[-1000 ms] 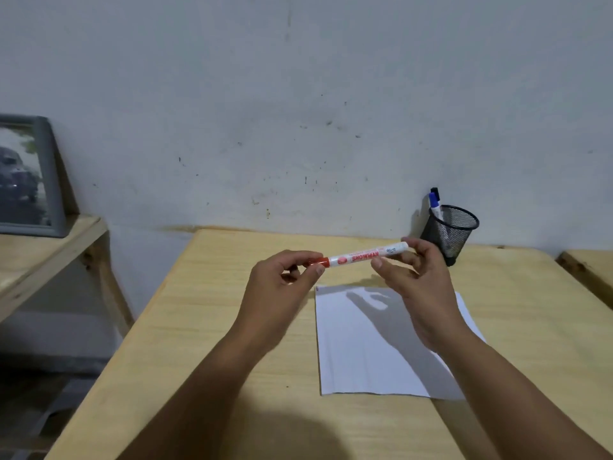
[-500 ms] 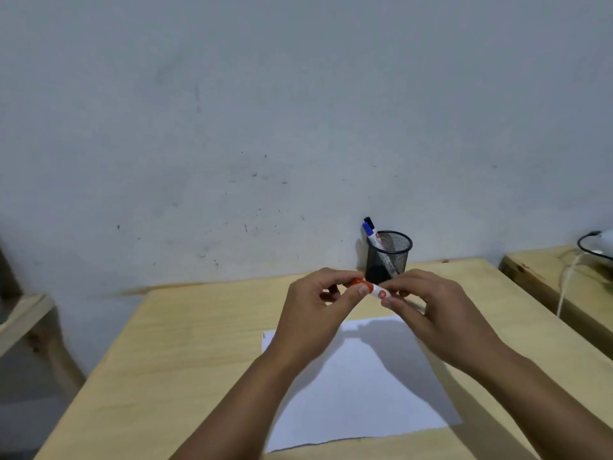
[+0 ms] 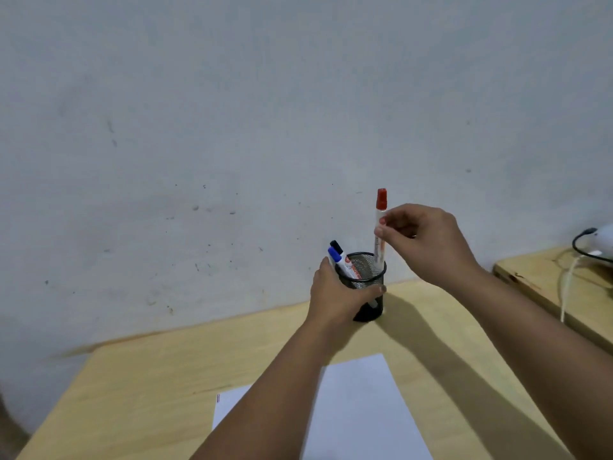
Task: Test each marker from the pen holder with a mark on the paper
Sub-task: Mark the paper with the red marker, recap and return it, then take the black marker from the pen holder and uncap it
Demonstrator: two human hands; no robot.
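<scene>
The red-capped marker [image 3: 380, 227] is pinched upright by the right hand [image 3: 428, 242], its lower end inside the mesh pen holder [image 3: 365, 287]. The holder is gripped by the left hand [image 3: 338, 298] on the wooden table [image 3: 159, 376]. The paper [image 3: 361, 410] lies nearer.

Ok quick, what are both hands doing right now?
Left hand: grips the mesh pen holder.
Right hand: pinches the red-capped marker, upright.

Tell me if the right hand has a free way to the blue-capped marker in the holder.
Probably yes, once it lets go: the right hand pinches the red-capped marker. The blue-capped marker sticks out above the pen holder rim uncovered; the left hand grips the holder lower down.
</scene>
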